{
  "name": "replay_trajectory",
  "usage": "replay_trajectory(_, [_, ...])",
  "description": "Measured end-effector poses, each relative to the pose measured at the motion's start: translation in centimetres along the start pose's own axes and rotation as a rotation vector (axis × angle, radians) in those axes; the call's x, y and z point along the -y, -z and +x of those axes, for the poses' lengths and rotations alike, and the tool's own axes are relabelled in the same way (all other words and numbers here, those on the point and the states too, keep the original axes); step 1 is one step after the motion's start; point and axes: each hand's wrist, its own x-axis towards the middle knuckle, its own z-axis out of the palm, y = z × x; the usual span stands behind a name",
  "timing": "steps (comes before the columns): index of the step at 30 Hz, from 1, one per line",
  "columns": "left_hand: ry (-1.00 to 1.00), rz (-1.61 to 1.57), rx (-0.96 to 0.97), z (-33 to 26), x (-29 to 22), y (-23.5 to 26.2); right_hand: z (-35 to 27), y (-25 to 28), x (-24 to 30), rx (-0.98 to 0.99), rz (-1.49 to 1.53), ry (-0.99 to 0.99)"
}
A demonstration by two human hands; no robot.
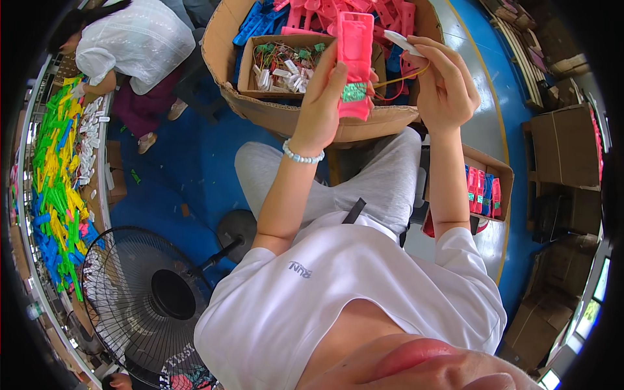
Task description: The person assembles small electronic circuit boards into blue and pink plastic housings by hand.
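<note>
so, left hand: gripping the pink plastic casing, long axis upright.
right hand: pinching a small white part just right of its top.

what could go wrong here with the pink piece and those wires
The left hand holds the pink plastic casing up by one edge only, so it could slip and drop onto the lap or floor. The thin wires run from the small green circuit board to the white part pinched in the right hand; pulling the hands apart might strain or tear them. The big cardboard box sits close, so a dropped part could get lost among the pieces.
</note>
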Motion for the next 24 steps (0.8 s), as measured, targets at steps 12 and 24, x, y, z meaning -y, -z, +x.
replay_trajectory(12, [0.037,0.04,0.042,-2.3,0.5,-2.4,0.0,-0.7,-0.3,0.21,0.001,-0.026])
replay_trajectory(24, [0.226,-0.331,0.062,-3.1,-0.9,-3.3,-1.8,-1.4,-0.7,0.168,0.511,-0.577])
